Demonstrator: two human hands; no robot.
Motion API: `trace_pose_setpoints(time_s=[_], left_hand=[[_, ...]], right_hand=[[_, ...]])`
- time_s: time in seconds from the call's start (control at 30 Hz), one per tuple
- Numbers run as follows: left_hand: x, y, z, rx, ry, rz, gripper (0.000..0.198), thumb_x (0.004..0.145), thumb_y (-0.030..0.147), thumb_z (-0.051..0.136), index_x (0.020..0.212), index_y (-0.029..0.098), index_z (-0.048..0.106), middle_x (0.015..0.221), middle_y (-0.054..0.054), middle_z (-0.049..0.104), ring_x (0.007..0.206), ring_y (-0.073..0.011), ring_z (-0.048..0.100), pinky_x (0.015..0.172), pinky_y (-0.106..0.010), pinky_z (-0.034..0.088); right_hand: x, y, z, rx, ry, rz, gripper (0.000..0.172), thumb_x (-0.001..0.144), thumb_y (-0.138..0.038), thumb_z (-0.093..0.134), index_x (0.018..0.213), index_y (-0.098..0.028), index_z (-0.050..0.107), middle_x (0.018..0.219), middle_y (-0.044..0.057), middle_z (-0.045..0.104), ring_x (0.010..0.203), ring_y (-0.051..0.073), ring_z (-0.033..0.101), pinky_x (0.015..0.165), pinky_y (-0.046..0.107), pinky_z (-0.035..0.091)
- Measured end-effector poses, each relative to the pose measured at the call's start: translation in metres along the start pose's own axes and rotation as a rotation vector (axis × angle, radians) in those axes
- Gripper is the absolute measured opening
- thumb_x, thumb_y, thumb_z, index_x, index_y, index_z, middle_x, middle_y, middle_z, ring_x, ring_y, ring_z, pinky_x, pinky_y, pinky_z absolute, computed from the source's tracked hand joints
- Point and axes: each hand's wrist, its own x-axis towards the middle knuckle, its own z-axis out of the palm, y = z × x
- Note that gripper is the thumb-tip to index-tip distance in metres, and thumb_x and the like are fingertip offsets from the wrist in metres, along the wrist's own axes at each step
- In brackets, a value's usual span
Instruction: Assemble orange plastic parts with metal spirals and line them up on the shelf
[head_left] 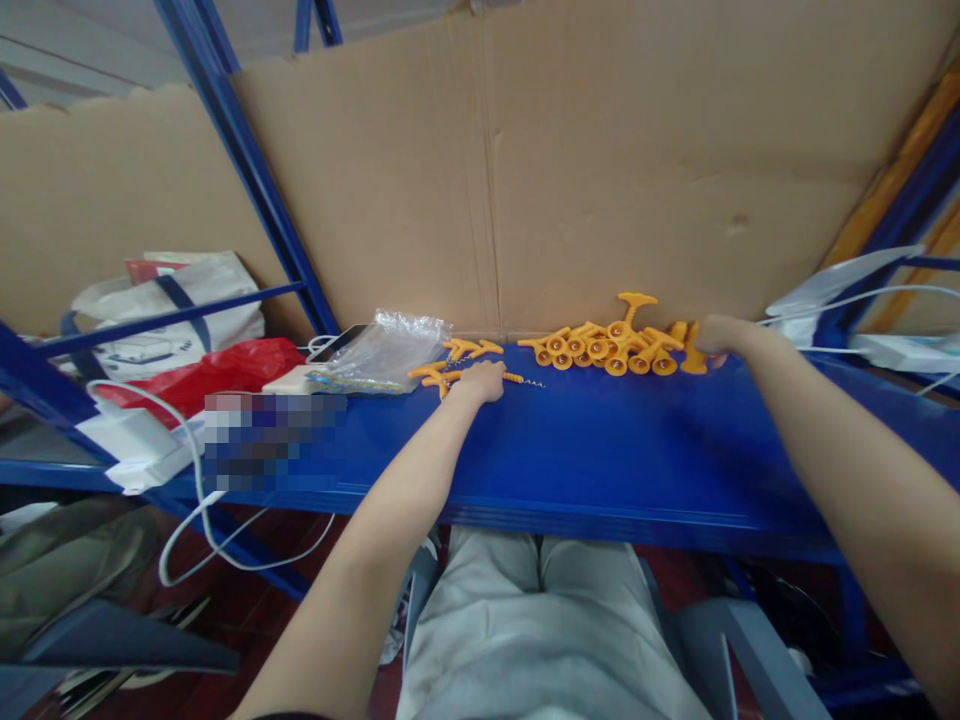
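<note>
My left hand [480, 381] rests on the blue shelf [600, 450], fingers curled over an orange corkscrew [517, 378] whose metal spiral sticks out to the right. Two more orange corkscrews [469, 347] lie just behind it. My right hand [718, 333] reaches to the right end of a pile of orange plastic parts [607, 345] at the foot of the cardboard wall, with its fingers closed on the piece at the pile's right end [691, 358]. One T-shaped orange piece [636, 302] stands up at the back of the pile.
A clear plastic bag [382, 350] lies left of the corkscrews, beside a phone [339, 342], a red bag [217, 368] and a white carrier bag [172, 300]. White chargers with cables [135, 440] sit at the shelf's left end. Cardboard [600, 170] backs the shelf; white cables and boxes [885, 320] lie far right.
</note>
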Motion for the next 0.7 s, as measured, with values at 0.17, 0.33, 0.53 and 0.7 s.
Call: trace_pose_setpoints(time_s=[0.17, 0.33, 0.53, 0.7], left_hand=[[0.002, -0.001, 0.001, 0.004, -0.021, 0.008, 0.046, 0.097, 0.018, 0.041, 0.142, 0.017, 0.050, 0.146, -0.016, 0.053, 0.135, -0.0257, 0.051, 0.110, -0.036, 0.042], [0.005, -0.003, 0.003, 0.034, -0.009, 0.019, 0.048, 0.095, 0.017, 0.041, 0.142, 0.019, 0.051, 0.145, -0.014, 0.055, 0.134, -0.0255, 0.053, 0.109, -0.036, 0.043], [0.006, -0.003, 0.003, 0.035, -0.006, 0.027, 0.048, 0.095, 0.016, 0.039, 0.141, 0.016, 0.052, 0.146, -0.016, 0.054, 0.133, -0.0274, 0.054, 0.108, -0.037, 0.045], [0.005, -0.002, 0.003, 0.007, 0.005, 0.032, 0.049, 0.094, 0.014, 0.040, 0.142, 0.016, 0.052, 0.146, -0.017, 0.054, 0.132, -0.0287, 0.054, 0.108, -0.040, 0.045]], right_hand=[[-0.026, -0.012, 0.009, -0.056, -0.213, -0.019, 0.028, 0.091, -0.007, 0.044, 0.099, 0.002, 0.069, 0.081, 0.024, 0.071, 0.077, 0.026, 0.070, 0.073, 0.034, 0.051], [-0.023, -0.012, 0.028, 0.091, -0.088, -0.070, 0.018, 0.086, -0.019, 0.060, 0.103, -0.014, 0.063, 0.069, 0.009, 0.070, 0.073, 0.025, 0.070, 0.074, 0.034, 0.051], [-0.006, 0.005, 0.043, 0.195, -0.011, -0.108, 0.015, 0.080, -0.024, 0.067, 0.091, -0.020, 0.057, 0.058, 0.004, 0.064, 0.065, 0.026, 0.069, 0.068, 0.037, 0.052], [0.002, 0.009, 0.054, 0.390, -0.072, -0.250, 0.020, 0.079, -0.027, 0.071, 0.083, -0.020, 0.053, 0.064, 0.005, 0.067, 0.062, 0.025, 0.069, 0.065, 0.036, 0.052]])
